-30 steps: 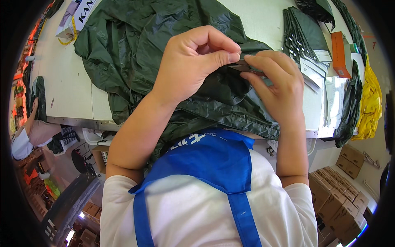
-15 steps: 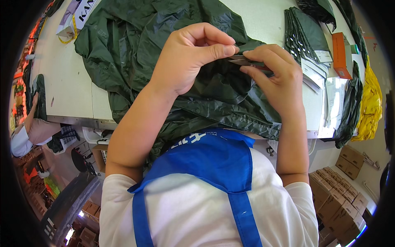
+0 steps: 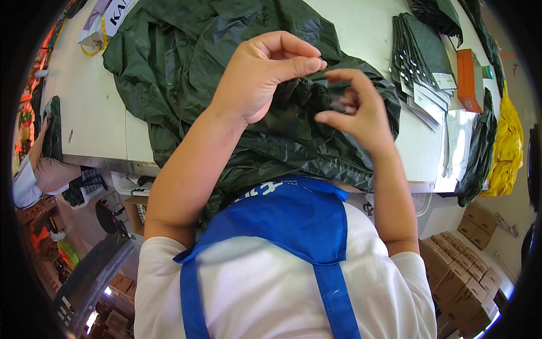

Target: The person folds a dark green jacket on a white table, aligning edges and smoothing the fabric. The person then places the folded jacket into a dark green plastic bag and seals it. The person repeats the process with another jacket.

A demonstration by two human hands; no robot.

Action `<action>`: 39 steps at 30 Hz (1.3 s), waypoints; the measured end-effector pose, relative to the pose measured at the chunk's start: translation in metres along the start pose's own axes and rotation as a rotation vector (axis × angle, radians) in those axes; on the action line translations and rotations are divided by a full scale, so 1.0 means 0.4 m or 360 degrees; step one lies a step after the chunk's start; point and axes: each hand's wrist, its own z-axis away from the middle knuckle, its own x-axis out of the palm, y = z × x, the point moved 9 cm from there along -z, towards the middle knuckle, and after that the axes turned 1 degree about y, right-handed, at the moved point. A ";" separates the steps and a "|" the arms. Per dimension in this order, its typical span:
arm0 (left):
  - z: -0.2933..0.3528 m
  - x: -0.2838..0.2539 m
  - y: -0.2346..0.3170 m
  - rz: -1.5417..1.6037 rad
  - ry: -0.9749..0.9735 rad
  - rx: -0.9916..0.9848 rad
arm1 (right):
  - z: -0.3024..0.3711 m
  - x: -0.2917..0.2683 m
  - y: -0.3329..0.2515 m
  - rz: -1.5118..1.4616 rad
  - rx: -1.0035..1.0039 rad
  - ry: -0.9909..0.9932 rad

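A large dark green, shiny waterproof-looking garment (image 3: 186, 73) lies crumpled across the table under both hands. My left hand (image 3: 265, 70) is closed in a pinch over it, thumb pressed to fingertips; what the pinch holds is too small to tell. Just right of those fingertips, my right hand (image 3: 364, 110) is smeared by motion. Its thumb and forefinger stand apart, while the other fingers curl around a small metal tool (image 3: 340, 104), apparently thread snips, mostly hidden in the palm.
Folded dark green pieces with white labels (image 3: 420, 62) lie at the right, beside an orange box (image 3: 467, 79). Yellow material (image 3: 504, 147) hangs off the right end. At the upper left are a white box (image 3: 113, 14) and a yellow tape measure (image 3: 103, 39). Another person (image 3: 34, 175) works at far left.
My right hand has drawn slightly down and left, with thumb and forefinger spreading apart. The pointed metal blades have turned back into the palm. My left hand has hardly moved.
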 end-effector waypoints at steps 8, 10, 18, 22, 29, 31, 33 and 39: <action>0.297 -0.450 0.247 0.0094 0.0478 0.0486 | 0.014 -0.017 0.162 -0.0994 0.0516 0.0337; 0.564 -0.762 0.279 -0.0637 0.1211 0.0168 | 0.017 -0.037 0.166 -0.1361 0.0554 0.0447; 0.765 -0.703 0.186 -0.3141 0.1205 -0.0209 | -0.008 -0.030 0.117 -0.1611 0.0511 0.0322; 0.363 -0.206 -0.064 -0.0256 0.0304 -0.0381 | -0.013 -0.007 0.087 -0.1596 0.0567 0.0317; 0.164 0.040 -0.165 0.0904 0.0275 -0.0542 | 0.037 -0.132 -0.009 -0.0068 0.0084 0.0890; 0.149 0.066 -0.147 0.0858 0.0283 -0.0473 | 0.116 -0.155 -0.098 0.0013 -0.0335 0.1073; 0.144 0.083 -0.132 0.0709 0.0328 -0.0390 | 0.132 -0.088 -0.204 0.0558 -0.0783 0.0704; 0.141 0.089 -0.092 0.0178 0.0270 -0.0125 | 0.116 -0.052 -0.152 0.0337 -0.0432 0.0637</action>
